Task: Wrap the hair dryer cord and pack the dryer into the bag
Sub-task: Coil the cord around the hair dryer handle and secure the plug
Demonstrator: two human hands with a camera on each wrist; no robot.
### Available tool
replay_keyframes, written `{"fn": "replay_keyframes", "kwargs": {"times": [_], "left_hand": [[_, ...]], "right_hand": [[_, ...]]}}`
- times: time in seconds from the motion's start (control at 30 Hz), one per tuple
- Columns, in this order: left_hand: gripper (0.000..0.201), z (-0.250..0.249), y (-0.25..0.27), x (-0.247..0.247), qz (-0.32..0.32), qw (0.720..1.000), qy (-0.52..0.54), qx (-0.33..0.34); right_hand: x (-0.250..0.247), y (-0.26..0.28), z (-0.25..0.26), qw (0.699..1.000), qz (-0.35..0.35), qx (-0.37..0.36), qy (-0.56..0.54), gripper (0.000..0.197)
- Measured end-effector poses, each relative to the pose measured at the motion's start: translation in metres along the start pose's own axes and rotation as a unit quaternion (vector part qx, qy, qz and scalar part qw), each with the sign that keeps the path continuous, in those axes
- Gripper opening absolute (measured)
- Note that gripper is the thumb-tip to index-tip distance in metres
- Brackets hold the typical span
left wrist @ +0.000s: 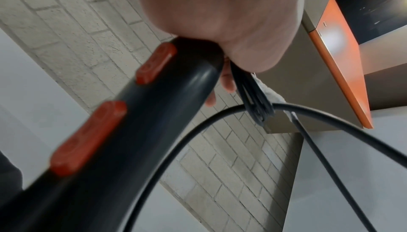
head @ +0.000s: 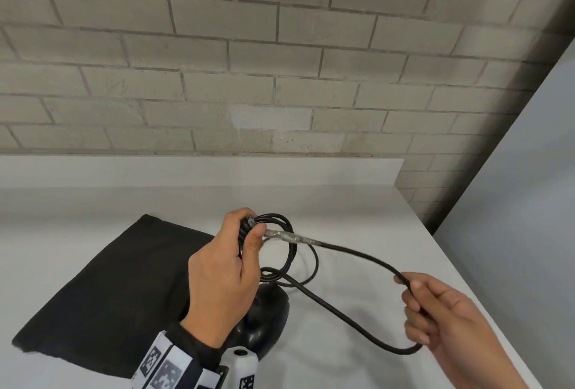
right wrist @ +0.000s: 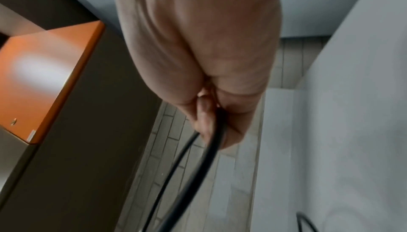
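A: What's on the left?

B: Black bag (head: 102, 289) lies flat on the white desk (head: 357, 217), toward the desk's near-left side, one corner pointing at the back edge. Brick wall (head: 249, 61) runs behind the back edge.

A: Left hand?

B: Left hand (head: 224, 276) is raised over the middle of the desk, just right of the bag. Fingers are clenched round the hair dryer (head: 264, 323) handle end, with several cord (head: 351, 254) coils pinned against it under the thumb. The dryer body hangs below the hand, nozzle end down near the desk's front edge; can't tell if it touches the desk. The left wrist view shows the black handle with two orange switches (left wrist: 88, 138) and the coil bundle held at the handle's end.

A: And the cord itself?

B: Coils hang in loops just right of the left hand. A grey taped section (head: 292, 237) leaves the grip, then black cord arcs right.

A: Right hand?

B: Right hand (head: 445, 317) is over the desk's near-right part, well apart from the left. Its fingers grasp the cord, pinching it between thumb and fingers. Below the hand the cord drops in a loop and runs back left to the coils.
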State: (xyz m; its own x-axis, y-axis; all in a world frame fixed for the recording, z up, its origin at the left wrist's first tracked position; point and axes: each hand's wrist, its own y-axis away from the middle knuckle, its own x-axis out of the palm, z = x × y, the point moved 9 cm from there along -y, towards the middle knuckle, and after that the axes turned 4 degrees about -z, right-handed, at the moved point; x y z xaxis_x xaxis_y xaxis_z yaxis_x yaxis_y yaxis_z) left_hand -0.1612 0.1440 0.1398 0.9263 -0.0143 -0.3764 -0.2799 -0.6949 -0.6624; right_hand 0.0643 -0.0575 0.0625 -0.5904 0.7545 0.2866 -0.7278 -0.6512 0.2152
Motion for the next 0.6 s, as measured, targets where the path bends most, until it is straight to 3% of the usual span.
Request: {"fn": "replay_keyframes", "kwargs": {"times": [0.07,0.13,0.23,0.3,0.4,0.47,0.6], "left_hand": [[0.026,-0.002,0.0,0.003,0.006,1.0,0.005,0.003],[0.026,-0.005,0.0,0.005,0.006,1.0,0.009,0.003],[0.029,-0.007,0.001,0.007,0.003,1.0,0.002,0.008],[0.032,-0.008,0.001,0.007,0.006,1.0,-0.023,0.016],[0.036,-0.01,0.002,0.007,0.01,0.999,-0.041,0.022],[0.036,-0.014,0.003,0.009,0.016,0.999,-0.043,0.028],[0.035,-0.017,0.003,0.01,0.014,0.999,-0.038,0.032]], "right_hand": [[-0.016,-0.005,0.003,0.997,-0.055,-0.007,0.055,0.019],[-0.016,-0.007,0.007,0.985,-0.09,-0.054,0.138,0.011],[0.0,0.004,0.015,0.937,-0.165,-0.172,0.254,0.02],[0.027,0.029,0.033,0.887,-0.2,-0.3,0.288,0.025],[0.084,0.059,0.043,0.855,-0.109,-0.417,0.288,0.016],[0.112,0.053,0.026,0.879,-0.033,-0.358,0.313,0.017],[0.141,0.031,-0.038,0.933,0.1,-0.121,0.324,0.025]]}}
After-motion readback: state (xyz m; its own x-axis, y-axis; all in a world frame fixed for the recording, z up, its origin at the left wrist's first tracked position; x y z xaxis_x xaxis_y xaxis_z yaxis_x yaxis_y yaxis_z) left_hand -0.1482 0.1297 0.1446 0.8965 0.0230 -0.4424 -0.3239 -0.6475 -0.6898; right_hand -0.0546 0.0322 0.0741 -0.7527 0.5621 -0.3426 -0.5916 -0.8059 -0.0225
